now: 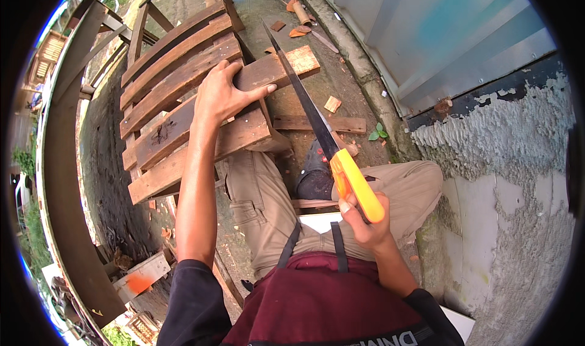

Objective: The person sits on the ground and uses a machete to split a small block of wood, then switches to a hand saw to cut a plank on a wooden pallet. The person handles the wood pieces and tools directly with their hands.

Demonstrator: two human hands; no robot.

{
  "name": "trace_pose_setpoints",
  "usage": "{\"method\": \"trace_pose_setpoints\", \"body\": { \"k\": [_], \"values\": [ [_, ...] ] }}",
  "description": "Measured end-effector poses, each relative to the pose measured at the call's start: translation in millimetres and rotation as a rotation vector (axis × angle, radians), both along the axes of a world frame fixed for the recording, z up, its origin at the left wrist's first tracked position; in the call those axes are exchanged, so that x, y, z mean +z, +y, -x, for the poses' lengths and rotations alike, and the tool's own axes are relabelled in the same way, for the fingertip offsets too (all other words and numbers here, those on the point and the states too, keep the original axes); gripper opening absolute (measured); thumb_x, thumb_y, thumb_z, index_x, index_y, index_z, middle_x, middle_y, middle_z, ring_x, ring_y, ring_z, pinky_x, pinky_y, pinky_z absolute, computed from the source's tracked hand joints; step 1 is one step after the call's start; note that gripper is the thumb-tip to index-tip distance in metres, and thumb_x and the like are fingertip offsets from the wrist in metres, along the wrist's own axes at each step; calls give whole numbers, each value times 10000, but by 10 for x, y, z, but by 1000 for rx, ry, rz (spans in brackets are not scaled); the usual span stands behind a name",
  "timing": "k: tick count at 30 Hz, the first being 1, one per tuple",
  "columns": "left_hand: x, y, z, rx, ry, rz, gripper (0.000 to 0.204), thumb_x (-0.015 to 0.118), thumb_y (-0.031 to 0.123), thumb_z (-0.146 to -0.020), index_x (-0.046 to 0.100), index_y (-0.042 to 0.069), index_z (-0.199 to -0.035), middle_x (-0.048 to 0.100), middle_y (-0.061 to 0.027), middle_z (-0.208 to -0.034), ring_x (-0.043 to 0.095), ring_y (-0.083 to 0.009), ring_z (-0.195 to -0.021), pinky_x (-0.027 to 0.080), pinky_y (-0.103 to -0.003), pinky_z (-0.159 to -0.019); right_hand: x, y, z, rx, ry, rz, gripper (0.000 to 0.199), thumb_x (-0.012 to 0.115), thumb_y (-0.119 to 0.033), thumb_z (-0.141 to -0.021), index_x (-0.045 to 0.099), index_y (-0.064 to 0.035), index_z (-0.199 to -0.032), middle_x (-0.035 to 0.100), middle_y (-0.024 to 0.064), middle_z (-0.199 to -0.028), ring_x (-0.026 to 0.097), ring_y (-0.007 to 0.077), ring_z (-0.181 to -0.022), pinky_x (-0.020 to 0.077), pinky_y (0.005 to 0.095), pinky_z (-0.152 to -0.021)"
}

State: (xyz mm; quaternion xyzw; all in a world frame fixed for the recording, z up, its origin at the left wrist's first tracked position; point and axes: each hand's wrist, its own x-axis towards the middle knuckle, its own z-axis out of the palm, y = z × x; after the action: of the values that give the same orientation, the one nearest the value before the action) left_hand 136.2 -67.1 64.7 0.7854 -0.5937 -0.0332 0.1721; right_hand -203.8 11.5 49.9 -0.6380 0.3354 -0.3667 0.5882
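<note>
One saw [319, 122] is held by the right hand [365, 221], fingers wrapped round the yellow handle [362, 190]. Blade is pointed up and away from that hand, crossing the plank [261, 74] near its pale end [304, 60]; contact can't be confirmed from this angle. Plank is steadied by the left hand [222, 93]: thumb spread along it, tip just short of the blade; fingers bent over the far side, tips hidden, so whether the plank is pinched can't be told. Slatted wooden frame [177, 90] is spread out under and to the left of the left hand; pale end juts out to that hand's right.

Status: pale end not detached. No cut line can be made out at the blade, so progress is judged early, with the cut left to be made. Small wood block [332, 104] and loose board [350, 125] are seen on the ground [277, 2], right of the left hand; their origin can't be told.
</note>
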Motion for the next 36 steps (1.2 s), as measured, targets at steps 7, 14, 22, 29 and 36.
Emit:
{"method": "trace_pose_setpoints", "body": {
  "k": [7,14,22,29,36],
  "values": [
    [32,-78,-30,28,70,-26,924,818,661,-626,695,-47,-1207,679,-200,-1105,672,-339,-1046,521,-430,-934,15,-837,-869,37,-314,-394,240,669,-107,-931,594,-55,-709,537,-64,-617,471,28,-555,352,253,-500],
    [43,-3,4,39,60,7,930,844,638,-610,690,-68,-1195,671,-221,-1134,660,-354,-1091,514,-440,-952,-93,-91,-229,-12,-75,-106,231,642,9,-886,543,-13,-679,516,-4,-573,485,73,-518,378,277,-486],
    [133,-54,23,23,128,-78,920,844,640,-601,697,-61,-1179,663,-219,-1108,652,-356,-1086,510,-444,-947,-129,-847,-931,19,-240,-277,280,662,-104,-937,568,-29,-683,483,-39,-569,417,31,-544,326,268,-492],
    [-54,-11,-20,22,-15,51,850,844,605,-611,705,-64,-1117,645,-185,-1018,658,-332,-1003,515,-436,-907,-409,204,85,13,22,195,128,653,-23,-841,587,-3,-734,544,94,-577,558,245,-458,426,362,-462],
    [181,-55,120,89,91,-163,945,838,628,-603,673,-70,-1218,636,-221,-1230,621,-359,-1172,490,-444,-1010,-289,100,137,-65,-150,172,181,692,-157,-904,614,4,-882,612,69,-695,592,191,-522,460,311,-499]
  ]
}}
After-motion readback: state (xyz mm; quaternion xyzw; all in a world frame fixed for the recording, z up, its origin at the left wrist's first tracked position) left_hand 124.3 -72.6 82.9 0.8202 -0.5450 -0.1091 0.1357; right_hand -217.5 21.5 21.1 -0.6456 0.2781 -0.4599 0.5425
